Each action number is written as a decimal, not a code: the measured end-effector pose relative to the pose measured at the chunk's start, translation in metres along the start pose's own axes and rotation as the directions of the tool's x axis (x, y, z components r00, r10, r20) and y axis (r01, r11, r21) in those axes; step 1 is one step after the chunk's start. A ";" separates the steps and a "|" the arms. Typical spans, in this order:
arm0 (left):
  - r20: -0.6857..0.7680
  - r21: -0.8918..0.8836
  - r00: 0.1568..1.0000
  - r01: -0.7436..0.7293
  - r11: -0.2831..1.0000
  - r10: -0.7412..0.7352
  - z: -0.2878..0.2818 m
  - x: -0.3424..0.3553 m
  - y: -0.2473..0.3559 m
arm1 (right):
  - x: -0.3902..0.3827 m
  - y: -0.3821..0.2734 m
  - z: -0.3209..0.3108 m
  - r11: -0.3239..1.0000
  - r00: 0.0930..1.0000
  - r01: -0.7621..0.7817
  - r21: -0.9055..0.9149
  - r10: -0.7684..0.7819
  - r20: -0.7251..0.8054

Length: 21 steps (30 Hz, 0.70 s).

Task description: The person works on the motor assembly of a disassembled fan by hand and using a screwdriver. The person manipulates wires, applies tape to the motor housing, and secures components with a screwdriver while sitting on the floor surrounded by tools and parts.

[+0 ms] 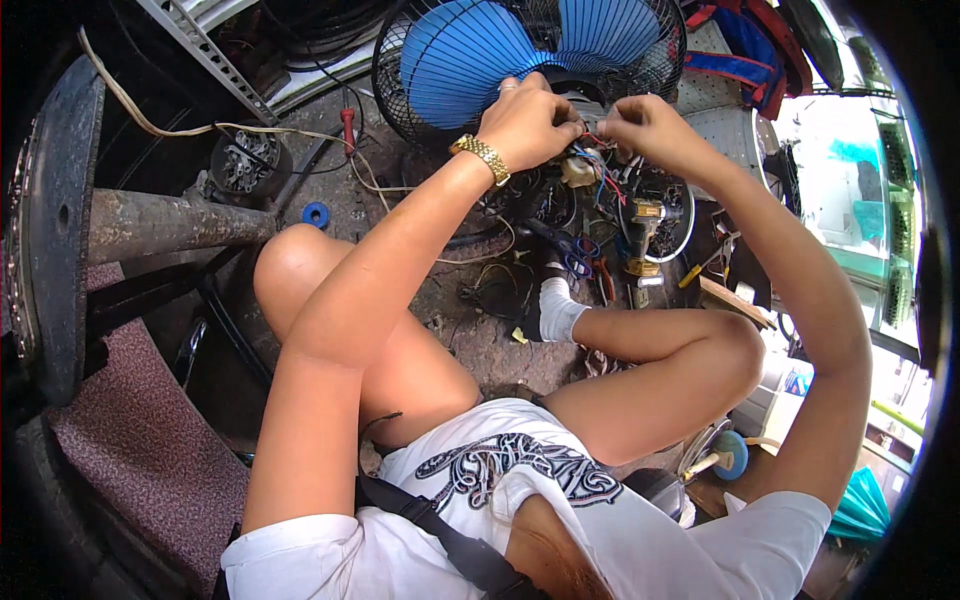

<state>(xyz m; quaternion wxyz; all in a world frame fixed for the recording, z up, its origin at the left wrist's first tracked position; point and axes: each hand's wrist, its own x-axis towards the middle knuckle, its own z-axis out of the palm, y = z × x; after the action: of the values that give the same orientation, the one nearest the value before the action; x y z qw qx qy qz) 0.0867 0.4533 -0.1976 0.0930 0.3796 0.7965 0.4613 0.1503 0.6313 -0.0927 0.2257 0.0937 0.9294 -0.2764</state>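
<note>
Up top in the head cam, both hands are bunched at the back of a blue-bladed electric fan with a black wire guard (520, 55), which lies tipped over on the gritty concrete floor (480, 340). Left hand (525, 122), w/ a gold-coloured link watch (482, 157) on the wrist, has its fingers curled shut, pinching a small bundle of thin red, blue and black wires (590, 140). Right hand (650, 125) comes in from the other side, fingertips closed on the same bundle, so the wires run roughly left-right between the two pinches, hands nearly touching. Can't tell exactly which strand each hand has, too small and the fisheye smears it, prob the red ones. Neither hand is really nearer; the bundle sits right between them, just below the fan's motor housing.

Below the hands: a yellow and black cordless drill (645, 225) lying in a round black tray, blue-handled scissors (575, 255) beside it, more loose wire. Off to the left a rusty steel axle with a big dark wheel disc (150, 225), a small blue tape roll (316, 214) near the knee, and a red-handled screwdriver (347, 125).
</note>
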 end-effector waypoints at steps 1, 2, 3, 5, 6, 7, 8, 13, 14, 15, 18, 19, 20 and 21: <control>-0.009 0.002 1.000 -0.016 1.000 0.016 -0.001 0.001 -0.004 | -0.004 -0.015 -0.001 0.934 0.960 -0.277 0.226 0.278 0.029; -0.017 0.005 0.999 -0.031 1.000 0.031 -0.002 0.001 -0.007 | -0.003 -0.015 -0.001 0.901 0.945 -0.327 0.284 0.311 0.102; -0.017 0.005 0.999 -0.033 0.999 0.033 -0.002 0.002 -0.010 | -0.001 -0.014 -0.002 0.863 0.925 -0.378 0.337 0.336 0.178; -0.011 -0.003 0.999 -0.036 0.999 0.036 0.000 0.002 -0.008 | 0.001 -0.006 0.001 0.812 0.897 -0.436 0.388 0.355 0.265; -0.013 0.000 0.999 -0.038 0.999 0.038 0.001 0.002 -0.007 | 0.002 -0.002 0.001 0.791 0.889 -0.454 0.411 0.370 0.269; -0.016 0.004 0.999 -0.038 0.999 0.038 0.001 0.003 -0.006 | 0.003 -0.001 0.001 0.769 0.882 -0.469 0.434 0.383 0.274; -0.019 0.009 0.999 -0.039 0.999 0.039 0.002 0.003 -0.006 | 0.003 -0.001 0.002 0.747 0.875 -0.484 0.456 0.396 0.279; -0.023 0.011 0.999 -0.043 0.999 0.043 0.000 0.002 -0.007 | 0.007 -0.005 0.003 0.659 0.850 -0.524 0.540 0.450 0.275; -0.018 0.011 0.999 -0.042 0.999 0.042 0.000 0.002 -0.007 | 0.008 -0.005 0.003 0.631 0.840 -0.537 0.561 0.462 0.284; -0.016 0.006 0.999 -0.036 0.999 0.036 0.000 0.002 -0.007 | 0.008 -0.006 0.004 0.658 0.851 -0.522 0.543 0.450 0.272; -0.014 -0.010 0.999 -0.032 0.999 0.032 0.001 0.002 -0.004 | 0.008 -0.004 0.004 0.759 0.887 -0.460 0.461 0.409 0.213; -0.015 -0.009 0.999 -0.036 0.999 0.036 0.000 0.002 -0.004 | 0.011 -0.003 0.005 0.805 0.906 -0.424 0.415 0.383 0.181; -0.016 -0.008 0.999 -0.040 0.999 0.040 0.000 0.002 -0.005 | 0.013 -0.002 0.006 0.847 0.922 -0.386 0.365 0.355 0.152; -0.021 -0.003 0.999 -0.040 0.999 0.039 0.000 0.002 -0.006 | 0.014 -0.001 0.009 0.949 0.967 -0.256 0.183 0.253 0.041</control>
<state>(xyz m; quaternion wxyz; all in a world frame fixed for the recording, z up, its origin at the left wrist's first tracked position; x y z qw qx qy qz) 0.0825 0.4526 -0.2018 0.0762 0.3903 0.7889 0.4685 0.1410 0.6263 -0.1054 0.2577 0.2310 0.8776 -0.3317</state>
